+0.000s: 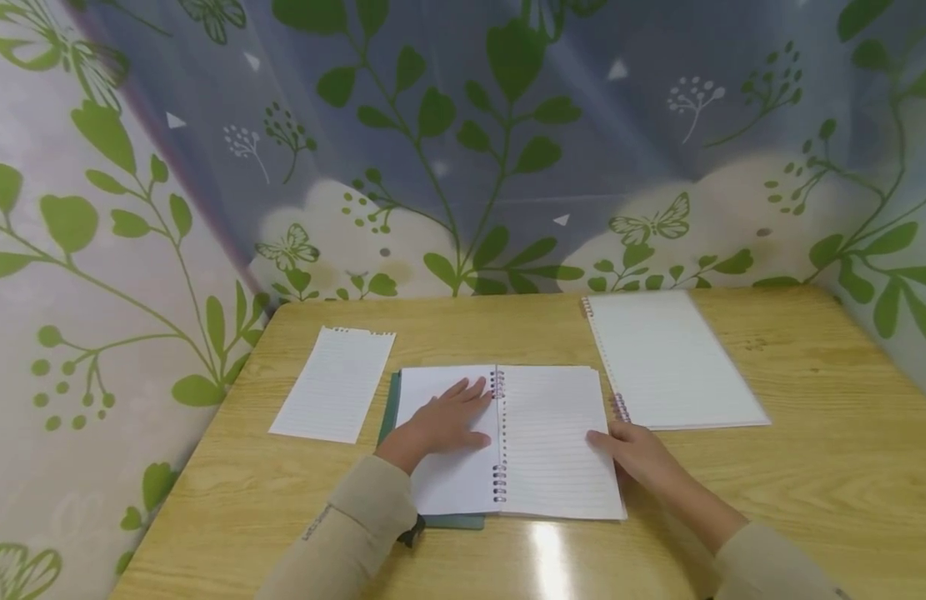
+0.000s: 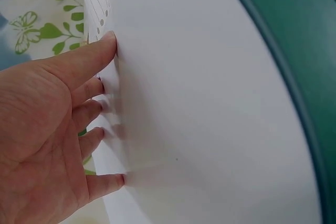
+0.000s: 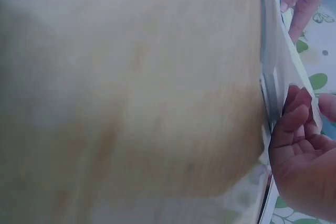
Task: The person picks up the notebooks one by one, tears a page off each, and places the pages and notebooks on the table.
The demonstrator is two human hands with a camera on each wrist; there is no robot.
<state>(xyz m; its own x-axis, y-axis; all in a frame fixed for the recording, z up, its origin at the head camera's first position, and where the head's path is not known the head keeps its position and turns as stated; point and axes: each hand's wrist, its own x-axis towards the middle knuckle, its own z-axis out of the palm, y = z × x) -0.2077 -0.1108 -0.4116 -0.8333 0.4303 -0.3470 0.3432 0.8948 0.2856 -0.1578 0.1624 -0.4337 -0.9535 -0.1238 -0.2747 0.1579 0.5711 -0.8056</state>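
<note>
A spiral notebook point(image 1: 556, 442) with a green cover point(image 1: 455, 522) lies spread wide on the wooden table, its left page blank and its right page lined. Fingers spread, my left hand point(image 1: 449, 423) presses flat on the left page point(image 2: 210, 103) near the coil binding. At the notebook's right edge, my right hand point(image 1: 643, 454) pinches the lined page, thumb on top and fingers beneath. The right wrist view shows the curled fingers of that hand point(image 3: 302, 156) under the lifted page edge.
A torn-out lined sheet point(image 1: 333, 385) lies to the left on the table point(image 1: 830, 500). Behind my right hand is a second, larger spiral notebook point(image 1: 680, 362) with a clear cover. A leaf-patterned curtain point(image 1: 463, 167) hangs along the table's back edge.
</note>
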